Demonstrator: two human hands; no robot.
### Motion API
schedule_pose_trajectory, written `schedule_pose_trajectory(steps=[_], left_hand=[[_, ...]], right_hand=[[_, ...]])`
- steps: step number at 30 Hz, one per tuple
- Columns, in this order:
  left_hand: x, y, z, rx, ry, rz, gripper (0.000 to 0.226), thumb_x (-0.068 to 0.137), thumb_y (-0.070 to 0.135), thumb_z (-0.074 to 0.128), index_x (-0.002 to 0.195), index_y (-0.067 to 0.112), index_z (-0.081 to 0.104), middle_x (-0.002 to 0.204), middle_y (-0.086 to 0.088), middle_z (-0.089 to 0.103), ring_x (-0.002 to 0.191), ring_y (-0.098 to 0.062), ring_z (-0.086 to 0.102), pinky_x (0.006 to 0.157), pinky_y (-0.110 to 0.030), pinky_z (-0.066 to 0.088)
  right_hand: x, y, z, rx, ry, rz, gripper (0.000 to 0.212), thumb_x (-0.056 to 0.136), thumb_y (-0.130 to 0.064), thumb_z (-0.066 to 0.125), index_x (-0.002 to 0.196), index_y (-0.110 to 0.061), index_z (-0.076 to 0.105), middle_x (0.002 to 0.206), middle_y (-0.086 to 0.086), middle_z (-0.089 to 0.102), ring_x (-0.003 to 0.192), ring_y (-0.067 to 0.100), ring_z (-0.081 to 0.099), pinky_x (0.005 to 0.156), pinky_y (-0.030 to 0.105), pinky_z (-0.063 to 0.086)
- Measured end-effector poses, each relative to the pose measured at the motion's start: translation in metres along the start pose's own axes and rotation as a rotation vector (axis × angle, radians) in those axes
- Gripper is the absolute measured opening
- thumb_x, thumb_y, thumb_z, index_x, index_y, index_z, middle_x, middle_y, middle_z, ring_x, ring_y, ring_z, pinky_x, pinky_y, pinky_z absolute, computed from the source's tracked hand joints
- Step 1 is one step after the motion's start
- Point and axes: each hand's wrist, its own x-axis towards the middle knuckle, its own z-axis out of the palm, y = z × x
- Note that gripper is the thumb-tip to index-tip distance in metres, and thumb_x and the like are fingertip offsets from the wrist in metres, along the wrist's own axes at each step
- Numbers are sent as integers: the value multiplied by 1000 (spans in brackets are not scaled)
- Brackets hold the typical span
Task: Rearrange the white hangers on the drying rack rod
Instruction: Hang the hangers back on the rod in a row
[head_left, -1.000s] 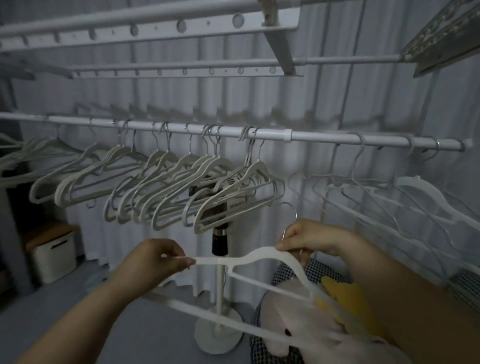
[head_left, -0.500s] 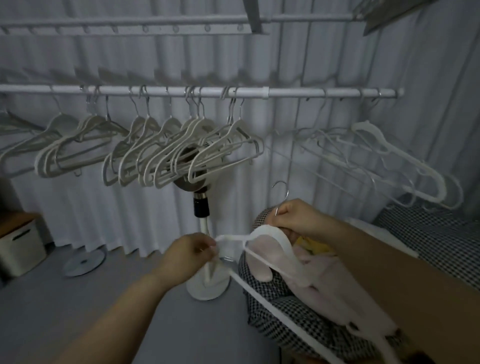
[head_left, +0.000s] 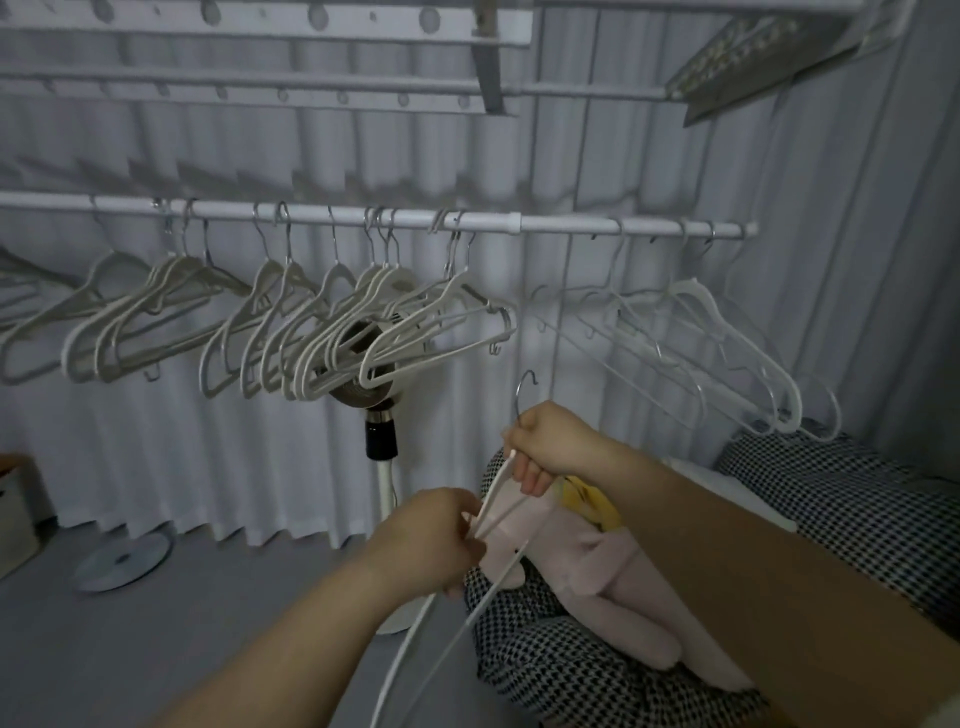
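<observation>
Thin white hanger (head_left: 496, 491), metal hook (head_left: 518, 401) up, seen edge-on; right hand (head_left: 553, 447) fingers clamped at its neck, left hand (head_left: 431, 540) pinching its arm.

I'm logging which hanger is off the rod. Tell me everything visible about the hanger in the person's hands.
The hanger is thin, white and plastic-looking, with a silver wire hook sticking up above the right hand, which grips its neck. The left hand pinches its slim bars lower down. Seen nearly edge-on and tilted, it hangs on nothing, held below the rod, in front of pink fabric.
</observation>
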Motion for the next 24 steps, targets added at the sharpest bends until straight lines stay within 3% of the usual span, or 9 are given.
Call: schedule_pose_trajectory(steps=[3, 5, 7, 10, 13, 15, 18, 21, 24], left_hand=[[7, -6, -3, 75, 123, -19, 30, 88, 10, 45, 115, 14, 56, 106, -8, 65, 82, -24, 68, 58, -23, 50], [16, -8, -6, 95, 157, -14, 28, 88, 9, 44, 112, 13, 58, 107, -11, 66, 91, -24, 65, 73, -27, 51], [27, -8, -10, 101, 175, -13, 25, 88, 8, 44, 108, 12, 59, 103, -12, 66, 93, -25, 63, 78, -30, 50], [49, -7, -19, 123, 211, -7, 19, 89, 10, 45, 100, 9, 61, 99, -12, 67, 91, -24, 62, 76, -31, 49], [77, -5, -35, 121, 263, -15, 21, 88, 10, 44, 101, 11, 61, 92, -4, 66, 89, -20, 62, 72, -27, 48], [98, 0, -44, 93, 291, -18, 22, 87, 8, 44, 102, 11, 60, 87, 0, 64, 85, -18, 61, 71, -27, 49], [132, 11, -55, 7, 321, -29, 21, 88, 11, 45, 103, 11, 59, 96, -6, 66, 90, -22, 63, 79, -35, 51], [165, 24, -63, -26, 396, -3, 31, 85, 5, 46, 112, 16, 56, 93, 3, 61, 93, -18, 60, 74, -23, 43], [193, 38, -69, -50, 464, 30, 38, 82, 1, 46, 116, 17, 55, 91, 4, 60, 91, -19, 60, 72, -23, 44]], right_hand=[[11, 1, 0, 12, 27, -49, 33, 96, -16, 39, 66, -9, 49, 56, 11, 53, 28, 5, 51, 34, 17, 44], [21, 2, -5, -20, 40, -92, 30, 95, -17, 44, 66, -11, 51, 58, 7, 55, 31, 3, 52, 37, 16, 45], [32, -1, -14, -84, 26, -129, 23, 91, -18, 50, 70, -12, 54, 62, 4, 59, 38, 2, 54, 41, 13, 46], [52, -15, -43, -170, 47, -211, 14, 86, -13, 53, 79, -9, 64, 73, 5, 66, 59, 9, 59, 54, 14, 49], [81, -30, -81, -211, 224, -314, 13, 84, -14, 55, 78, -10, 65, 81, 5, 68, 80, 21, 61, 71, 27, 48], [101, -35, -103, -254, 353, -351, 12, 84, -15, 56, 91, -10, 66, 95, 6, 67, 87, 18, 58, 76, 27, 44], [129, -38, -130, -413, 455, -380, 29, 85, -17, 55, 112, -7, 59, 120, 12, 57, 110, 24, 52, 88, 25, 39], [150, -41, -154, -688, 537, -425, 45, 85, -21, 54, 128, -11, 46, 137, 11, 40, 128, 27, 33, 102, 28, 27], [167, -47, -176, -808, 627, -494, 53, 85, -22, 54, 135, -13, 38, 145, 8, 31, 134, 25, 25, 109, 31, 17]])
